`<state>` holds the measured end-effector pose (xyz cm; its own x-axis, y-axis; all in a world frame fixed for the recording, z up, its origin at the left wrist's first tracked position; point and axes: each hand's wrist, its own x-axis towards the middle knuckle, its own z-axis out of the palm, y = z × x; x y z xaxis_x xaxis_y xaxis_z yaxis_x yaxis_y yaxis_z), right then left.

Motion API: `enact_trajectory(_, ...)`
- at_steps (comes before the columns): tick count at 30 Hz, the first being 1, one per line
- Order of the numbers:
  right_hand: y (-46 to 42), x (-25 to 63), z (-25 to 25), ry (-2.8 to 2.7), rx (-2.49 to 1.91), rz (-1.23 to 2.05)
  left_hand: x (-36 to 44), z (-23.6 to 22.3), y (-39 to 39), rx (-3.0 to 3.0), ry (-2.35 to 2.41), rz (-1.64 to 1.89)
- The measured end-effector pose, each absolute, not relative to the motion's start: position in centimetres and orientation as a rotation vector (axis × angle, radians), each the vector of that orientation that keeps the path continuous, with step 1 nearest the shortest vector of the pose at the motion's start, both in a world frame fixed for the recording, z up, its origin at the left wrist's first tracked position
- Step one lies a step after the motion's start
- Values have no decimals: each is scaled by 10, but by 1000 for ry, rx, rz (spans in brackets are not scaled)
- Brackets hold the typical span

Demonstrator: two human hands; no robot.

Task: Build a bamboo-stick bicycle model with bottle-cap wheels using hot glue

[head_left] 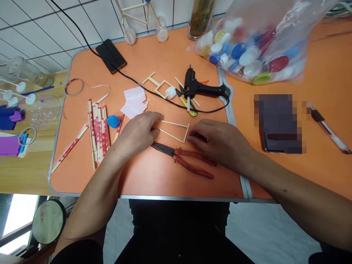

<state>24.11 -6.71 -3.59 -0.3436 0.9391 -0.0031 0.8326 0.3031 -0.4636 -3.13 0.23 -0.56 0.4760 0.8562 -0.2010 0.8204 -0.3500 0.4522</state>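
Note:
A small frame of thin wooden sticks [173,130] lies on the orange table [154,176] between my hands. My left hand [139,132] rests on the frame's left end, fingers curled and pressed onto the sticks. The fingertips of my right hand [218,141] press together against the frame's right end stick. Red-handled pliers [187,159] lie just in front of both hands, untouched.
A black glue gun [202,87] with its cable lies behind the frame, beside another stick frame with a white cap [170,92]. Wrapped chopsticks [98,128] and a blue cap [113,121] lie left. A bag of bottle caps [253,51], a phone [111,55] and a pen [328,130] lie around.

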Motion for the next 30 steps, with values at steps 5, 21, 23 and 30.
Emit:
enact_trajectory(5, -67, 240, -34, -2309, -1616, 568, -32, -6, 3, 2234, 1388, 101)
enact_trajectory(21, -67, 239, -33, -2289, -1639, 569, -31, -5, 3, 2230, 1396, 87)
enact_trajectory(23, -67, 239, -33, -2291, -1634, 569, -30, -5, 3, 2227, 1394, 87)
enact_trajectory(30, -67, 239, -35, -2285, -1641, 558, -30, -5, 2, 2216, 1405, 100)
